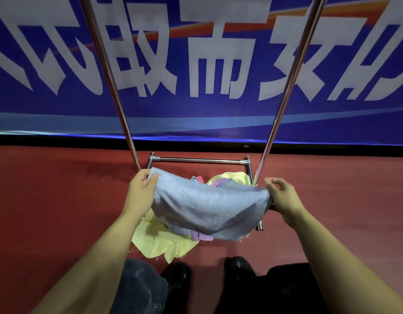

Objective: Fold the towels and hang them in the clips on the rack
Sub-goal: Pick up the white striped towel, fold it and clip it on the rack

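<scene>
A grey-blue towel (207, 205) hangs stretched between my hands, sagging in the middle. My left hand (142, 189) pinches its left corner and my right hand (283, 197) grips its right edge. Beneath it on the floor lies a heap of other cloths (159, 241), yellow, purple and pink. The metal rack (196, 159) stands just beyond, its two chrome uprights rising past both hands and out of the top of the view. No clips are visible.
The floor is red carpet (60, 211). A blue banner with large white characters (207, 75) covers the wall behind the rack. My legs and black shoes (239, 266) show at the bottom edge, close to the cloth heap.
</scene>
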Motion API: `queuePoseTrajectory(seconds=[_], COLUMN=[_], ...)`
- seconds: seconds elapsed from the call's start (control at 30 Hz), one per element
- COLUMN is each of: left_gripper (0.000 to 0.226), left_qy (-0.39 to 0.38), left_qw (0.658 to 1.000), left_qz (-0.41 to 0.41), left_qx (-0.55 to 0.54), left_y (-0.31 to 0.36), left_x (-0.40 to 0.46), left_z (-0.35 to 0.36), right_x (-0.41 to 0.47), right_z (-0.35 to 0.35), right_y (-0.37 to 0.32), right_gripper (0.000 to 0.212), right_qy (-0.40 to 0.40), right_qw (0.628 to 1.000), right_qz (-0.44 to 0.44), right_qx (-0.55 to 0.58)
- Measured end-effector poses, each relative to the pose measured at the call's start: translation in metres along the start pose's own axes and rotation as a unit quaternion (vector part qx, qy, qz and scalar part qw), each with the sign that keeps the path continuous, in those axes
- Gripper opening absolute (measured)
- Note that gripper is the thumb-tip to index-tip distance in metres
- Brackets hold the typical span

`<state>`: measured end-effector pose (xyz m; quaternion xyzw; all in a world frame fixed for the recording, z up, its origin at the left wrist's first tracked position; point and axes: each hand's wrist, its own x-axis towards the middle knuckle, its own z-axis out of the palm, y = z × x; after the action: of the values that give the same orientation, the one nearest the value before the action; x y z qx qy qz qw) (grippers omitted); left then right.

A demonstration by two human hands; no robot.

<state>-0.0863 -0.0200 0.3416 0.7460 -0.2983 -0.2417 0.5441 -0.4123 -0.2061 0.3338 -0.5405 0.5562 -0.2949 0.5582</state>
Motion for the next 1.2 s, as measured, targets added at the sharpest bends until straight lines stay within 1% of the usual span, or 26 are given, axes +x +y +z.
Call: queuePoseTrajectory(seconds=[0.03,0.07,0.13,0.2,0.27,0.3,0.37,0.43,0.5,0.57,0.6,0.67,0.73,0.8,0.9,0.97,1.03,1.13,1.2], left_gripper=[0.009,0.015,0.023,0.026,0.030,0.031,0.032,0.032,0.029,0.025,0.023,0.021,0.023,0.023,0.020,0.018,0.019,0.020,0.024], left_qy=[0.014,0.023,0.027,0.015,-0.010,-0.024,-0.038,-0.050,-0.061,-0.060,-0.060,-0.065,-0.067,-0.049,-0.013,0.003,0.014,0.009,-0.001], left_qw=[0.999,0.997,0.989,0.984,0.986,0.989,0.995,0.999,0.993,0.983,0.981,0.983,0.993,0.998,0.999,0.998,0.998,0.999,1.000], left_qz=[-0.027,-0.050,-0.077,-0.084,-0.065,-0.051,-0.025,0.004,0.022,0.032,0.034,0.036,0.019,-0.013,-0.023,-0.016,-0.003,0.017,0.030], left_qx=[-0.024,-0.060,-0.126,-0.157,-0.152,-0.137,-0.083,-0.001,0.097,0.168,0.180,0.166,0.098,0.021,-0.046,-0.061,-0.060,-0.029,0.001], left_y=[0.001,0.000,-0.003,-0.003,0.002,0.005,0.004,-0.003,-0.010,-0.013,-0.012,-0.011,-0.013,-0.014,-0.008,-0.003,0.000,0.000,0.000], left_x=[0.000,0.000,0.002,0.001,-0.004,-0.007,-0.007,-0.005,-0.001,0.000,0.000,-0.001,-0.001,0.000,0.000,0.000,-0.001,-0.001,0.000], left_z=[0.000,0.001,0.001,-0.001,-0.002,-0.002,-0.002,-0.004,-0.006,-0.006,-0.005,-0.004,-0.002,-0.003,-0.004,-0.004,-0.005,-0.008,-0.011], right_x=[-0.003,-0.003,-0.003,-0.003,-0.004,-0.005,-0.007,-0.006,-0.006,-0.005,-0.004,-0.002,-0.002,-0.003,-0.004,-0.005,-0.008,-0.009,-0.008], right_z=[0.001,0.000,-0.002,-0.006,-0.008,-0.009,-0.011,-0.013,-0.015,-0.016,-0.016,-0.017,-0.017,-0.017,-0.016,-0.016,-0.015,-0.013,-0.013], right_y=[-0.004,-0.006,-0.008,-0.009,-0.009,-0.009,-0.011,-0.011,-0.012,-0.010,-0.008,-0.005,-0.002,-0.003,-0.007,-0.009,-0.011,-0.013,-0.013], right_gripper=[0.016,0.018,0.023,0.032,0.039,0.039,0.031,0.019,0.011,0.012,0.013,0.013,0.018,0.022,0.015,0.015,0.022,0.037,0.042], right_qy=[-0.014,-0.029,-0.054,-0.059,-0.036,-0.017,0.021,0.058,0.084,0.090,0.087,0.077,0.070,0.078,0.089,0.082,0.065,0.047,0.056], right_qw=[0.998,0.994,0.987,0.984,0.989,0.992,0.995,0.991,0.981,0.972,0.972,0.979,0.986,0.989,0.990,0.991,0.991,0.990,0.986], right_qz=[0.015,0.024,0.023,-0.001,-0.039,-0.059,-0.094,-0.114,-0.123,-0.124,-0.122,-0.122,-0.122,-0.117,-0.108,-0.108,-0.115,-0.134,-0.144], right_qx=[0.058,0.098,0.147,0.168,0.138,0.107,0.035,-0.047,-0.124,-0.178,-0.182,-0.144,-0.088,-0.048,0.004,0.016,0.009,-0.023,-0.061])
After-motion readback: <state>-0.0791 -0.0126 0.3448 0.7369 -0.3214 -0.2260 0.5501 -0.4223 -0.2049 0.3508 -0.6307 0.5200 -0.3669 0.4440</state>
